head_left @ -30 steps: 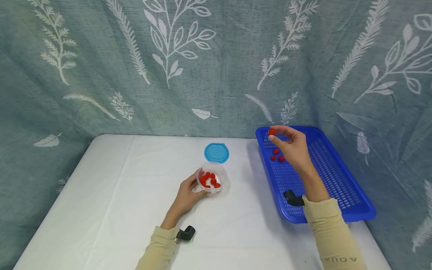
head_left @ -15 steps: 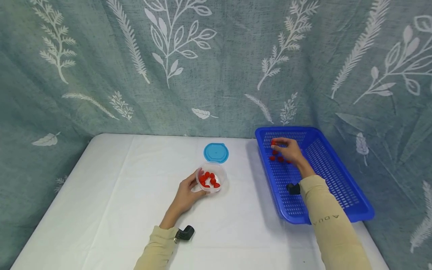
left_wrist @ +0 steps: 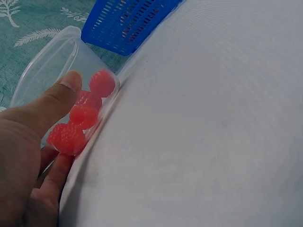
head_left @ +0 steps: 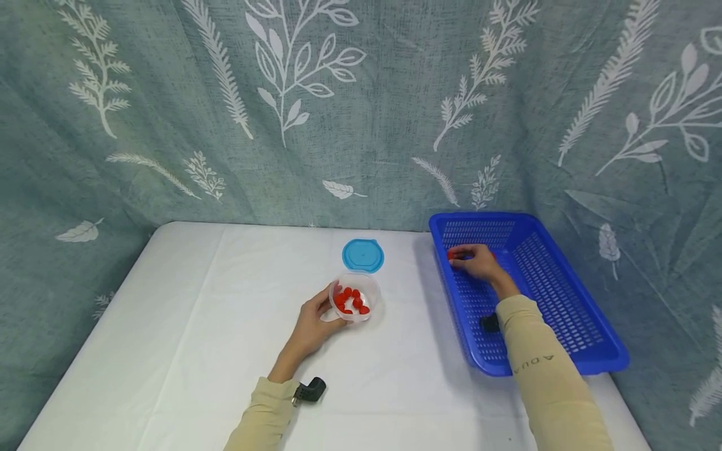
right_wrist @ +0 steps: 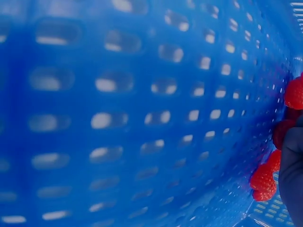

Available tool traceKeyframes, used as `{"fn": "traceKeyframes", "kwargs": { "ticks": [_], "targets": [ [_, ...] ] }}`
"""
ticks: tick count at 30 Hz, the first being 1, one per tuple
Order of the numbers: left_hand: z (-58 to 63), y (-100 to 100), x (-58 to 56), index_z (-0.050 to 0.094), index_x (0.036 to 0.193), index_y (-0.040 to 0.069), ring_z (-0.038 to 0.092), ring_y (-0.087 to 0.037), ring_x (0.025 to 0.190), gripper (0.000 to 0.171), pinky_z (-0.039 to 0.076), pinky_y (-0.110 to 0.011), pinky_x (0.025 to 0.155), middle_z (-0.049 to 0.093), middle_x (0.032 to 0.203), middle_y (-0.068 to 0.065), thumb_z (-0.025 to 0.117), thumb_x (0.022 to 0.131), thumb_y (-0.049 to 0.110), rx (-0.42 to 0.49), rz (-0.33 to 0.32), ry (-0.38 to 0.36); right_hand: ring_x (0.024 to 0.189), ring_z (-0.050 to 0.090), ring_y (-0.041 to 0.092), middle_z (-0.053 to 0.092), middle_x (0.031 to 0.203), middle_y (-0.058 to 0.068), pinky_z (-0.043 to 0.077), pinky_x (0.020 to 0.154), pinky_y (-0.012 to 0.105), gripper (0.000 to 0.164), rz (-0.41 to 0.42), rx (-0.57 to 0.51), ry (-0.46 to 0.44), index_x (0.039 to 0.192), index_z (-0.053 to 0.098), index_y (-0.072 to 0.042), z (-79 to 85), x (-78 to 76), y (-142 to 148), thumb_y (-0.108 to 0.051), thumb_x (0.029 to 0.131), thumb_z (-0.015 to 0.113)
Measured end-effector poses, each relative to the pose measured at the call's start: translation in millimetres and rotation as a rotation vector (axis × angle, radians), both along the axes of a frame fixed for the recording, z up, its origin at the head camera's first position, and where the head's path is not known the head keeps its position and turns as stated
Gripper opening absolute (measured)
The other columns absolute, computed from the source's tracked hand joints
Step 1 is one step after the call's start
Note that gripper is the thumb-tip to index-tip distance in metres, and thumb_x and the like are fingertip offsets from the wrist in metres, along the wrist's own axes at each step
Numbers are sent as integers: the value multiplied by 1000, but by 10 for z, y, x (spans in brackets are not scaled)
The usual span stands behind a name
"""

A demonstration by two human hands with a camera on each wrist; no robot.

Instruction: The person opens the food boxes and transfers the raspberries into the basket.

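My left hand (head_left: 312,322) grips a small clear plastic tub (head_left: 369,289) from its left side. Several red raspberries (head_left: 357,302) lie inside it. In the left wrist view, the thumb (left_wrist: 59,99) lies along the tub's wall and the fingers are partly hidden behind. My right hand (head_left: 479,262) is down inside the blue basket (head_left: 564,313), pinching a red raspberry (head_left: 451,255) near the basket's left wall. In the right wrist view, other raspberries (right_wrist: 263,182) lie beside the hand (right_wrist: 292,177), which is cut off at the frame's edge.
A round blue lid (head_left: 363,255) lies on the white tablecloth (head_left: 225,326) just behind the tub. The perforated basket stands at the table's right side, its rim raised around the right forearm. A green leaf-patterned curtain (head_left: 383,125) hangs behind the table.
My right hand has gone down from above the basket's far left corner to inside it, the raspberry at its fingertips. The left hand and tub have stayed in place.
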State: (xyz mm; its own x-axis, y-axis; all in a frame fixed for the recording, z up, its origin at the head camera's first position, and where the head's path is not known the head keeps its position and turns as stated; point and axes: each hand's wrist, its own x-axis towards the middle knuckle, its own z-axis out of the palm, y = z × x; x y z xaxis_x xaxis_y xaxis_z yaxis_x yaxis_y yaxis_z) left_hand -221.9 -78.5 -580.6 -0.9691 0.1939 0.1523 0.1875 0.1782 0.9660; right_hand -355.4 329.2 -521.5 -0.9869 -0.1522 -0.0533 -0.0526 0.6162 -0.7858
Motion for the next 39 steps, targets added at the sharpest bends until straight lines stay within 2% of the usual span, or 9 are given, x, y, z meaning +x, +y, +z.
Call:
{"fn": "traceKeyframes", "kwargs": {
  "ticks": [10, 15, 19, 23, 26, 28, 31, 36, 39],
  "targets": [
    [-10, -3, -9, 41, 156, 8, 56, -29, 135, 85, 45, -36, 112, 50, 154, -12, 83, 83, 6, -3, 0, -10, 90, 61, 1, 69, 118, 29, 50, 75, 11, 35, 11, -10, -5, 125, 65, 12, -12, 3, -16, -1, 93, 71],
    [-11, -2, -12, 41, 156, 9, 56, -30, 134, 85, 45, -36, 112, 50, 154, -12, 84, 82, 6, -2, 1, -11, 99, 65, 8, 67, 124, 31, 51, 78, 11, 38, 16, -26, -28, 128, 63, 12, 10, 5, -19, -2, 93, 70],
    [-10, -1, -15, 42, 155, 8, 56, -30, 135, 84, 45, -36, 112, 50, 154, -12, 84, 82, 6, 4, -6, 3, 103, 65, 11, 63, 132, 29, 53, 79, 14, 42, 16, -18, -95, 135, 59, 10, 121, 20, -25, -6, 96, 68],
    [-11, -3, -12, 42, 155, 7, 56, -31, 135, 85, 45, -34, 112, 50, 154, -12, 84, 81, 5, 9, -9, 22, 102, 66, 24, 59, 138, 28, 56, 77, 27, 45, -6, 3, -112, 140, 56, 5, 377, 53, -88, -12, 99, 65],
    [-15, -4, -11, 42, 155, 7, 55, -32, 135, 85, 44, -35, 112, 51, 153, -13, 84, 81, 4, 15, -13, 36, 115, 62, 36, 59, 139, 28, 55, 91, 41, 45, -18, 12, -48, 140, 56, 5, 627, 101, -186, -15, 100, 64],
    [-17, -5, -11, 42, 155, 8, 55, -31, 136, 85, 44, -34, 112, 51, 153, -12, 84, 81, 4, 18, -13, 29, 124, 58, 41, 60, 137, 29, 49, 104, 46, 45, -6, 8, 13, 139, 56, 7, 803, 146, -260, -15, 100, 64],
    [-18, -5, -15, 43, 155, 9, 55, -30, 135, 85, 44, -34, 112, 51, 153, -11, 84, 81, 3, 20, -14, 21, 134, 52, 42, 61, 135, 29, 39, 116, 55, 45, 19, -8, 88, 138, 56, 7, 1069, 244, -384, -18, 102, 63],
    [-11, -3, -12, 42, 155, 6, 56, -32, 134, 85, 45, -36, 112, 50, 153, -14, 84, 81, 3, 12, -15, 42, 138, 48, 37, 61, 138, 23, 37, 116, 58, 47, 41, -38, 147, 140, 59, -2, 1457, 499, -614, -30, 102, 62],
    [-7, -3, -12, 42, 155, 8, 57, -31, 134, 85, 45, -35, 112, 51, 153, -13, 84, 81, 4, 9, -10, 28, 134, 52, 32, 63, 137, 18, 41, 112, 56, 45, 65, -50, 184, 140, 60, -8, 1659, 713, -797, -32, 102, 62]
  ]
}}
